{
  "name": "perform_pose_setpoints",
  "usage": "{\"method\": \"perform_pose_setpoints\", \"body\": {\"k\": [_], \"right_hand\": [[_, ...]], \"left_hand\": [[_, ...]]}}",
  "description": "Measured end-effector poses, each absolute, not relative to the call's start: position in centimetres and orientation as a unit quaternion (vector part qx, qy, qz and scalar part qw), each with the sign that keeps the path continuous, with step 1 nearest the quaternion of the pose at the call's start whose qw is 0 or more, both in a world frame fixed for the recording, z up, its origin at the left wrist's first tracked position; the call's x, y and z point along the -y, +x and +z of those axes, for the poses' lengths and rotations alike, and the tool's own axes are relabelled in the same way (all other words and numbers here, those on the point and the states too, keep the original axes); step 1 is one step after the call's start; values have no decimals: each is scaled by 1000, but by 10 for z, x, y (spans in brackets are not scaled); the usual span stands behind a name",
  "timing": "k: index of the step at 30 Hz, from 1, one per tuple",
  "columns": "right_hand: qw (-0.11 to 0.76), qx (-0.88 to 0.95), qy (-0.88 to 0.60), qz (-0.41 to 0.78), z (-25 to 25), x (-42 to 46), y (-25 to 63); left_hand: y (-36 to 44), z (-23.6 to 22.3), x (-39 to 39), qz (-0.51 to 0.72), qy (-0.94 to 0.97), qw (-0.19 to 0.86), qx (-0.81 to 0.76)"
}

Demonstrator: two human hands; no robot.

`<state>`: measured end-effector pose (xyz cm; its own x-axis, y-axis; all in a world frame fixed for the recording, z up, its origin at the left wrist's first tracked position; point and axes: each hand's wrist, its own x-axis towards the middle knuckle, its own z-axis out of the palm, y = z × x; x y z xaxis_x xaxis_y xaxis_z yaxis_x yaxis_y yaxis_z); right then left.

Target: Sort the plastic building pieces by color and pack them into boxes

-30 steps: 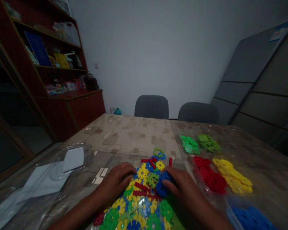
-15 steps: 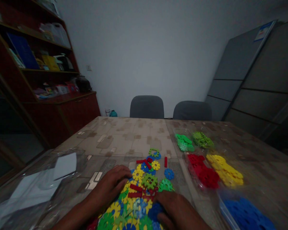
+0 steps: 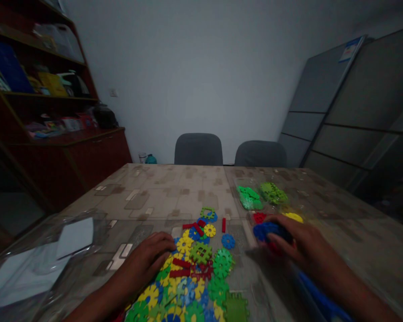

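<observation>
The right hand [image 3: 305,241] has moved away from the lower part of the pile. It is now up and to the right, above the front of the clear tray with the red toy pieces [image 3: 259,218]. Its fingers [image 3: 286,237] are closed and grasping a clump of blue toy pieces [image 3: 267,231], so this clump is now off the pile and is in the air or very near the tray; I cannot tell if it touches the red pieces. The hand covers most of that tray, and only a little of the red shows.

The left hand [image 3: 147,261] stays at the left edge of the big pile of gear-shaped toy pieces [image 3: 188,279]. Its fingers [image 3: 164,246] are bent loosely and released, with nothing visible in them, and they are just beside the yellow and blue gears.

The pile lies on the patterned table [image 3: 174,188] between the 2 hands. It has yellow, green and blue gears and red bars, and a green square frame [image 3: 207,212] lies at its far end. Just beside the pile, 1 blue gear [image 3: 228,241] lies alone, and 1 red bar [image 3: 223,225] stands apart near it. Farther back are 2 groups of green pieces, the nearer of them bright green [image 3: 250,198] and the other a paler green [image 3: 272,193]. A clear plastic box [image 3: 70,241] is at the left side of the table.
</observation>
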<state>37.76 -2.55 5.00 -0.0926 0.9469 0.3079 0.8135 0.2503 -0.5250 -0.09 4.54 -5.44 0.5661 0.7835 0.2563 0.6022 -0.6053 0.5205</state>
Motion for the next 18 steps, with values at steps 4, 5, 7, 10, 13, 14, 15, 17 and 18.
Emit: {"method": "perform_pose_setpoints", "body": {"k": [4,5,7,10,13,14,15,17,18], "right_hand": [[326,695,-637,64,69,35,429],[322,686,-649,66,68,40,442],[307,667,-675,75,59,52,467],[267,650,-701,117,38,70,504],[247,632,-722,138,21,85,532],[244,622,-733,130,18,88,537],[240,614,-744,114,17,90,540],[240,606,-756,65,18,89,533],[243,613,-750,43,20,88,524]], "left_hand": [[0,-54,-45,237,862,195,-403],[0,-54,-45,238,862,194,-404],[0,-53,-45,239,862,192,-405],[1,-52,-45,237,862,189,-407],[1,-50,-44,236,860,191,-411],[1,-50,-44,237,859,191,-411],[1,-50,-43,235,860,192,-411],[1,-51,-42,234,860,186,-413],[1,-52,-41,234,860,181,-415]]}}
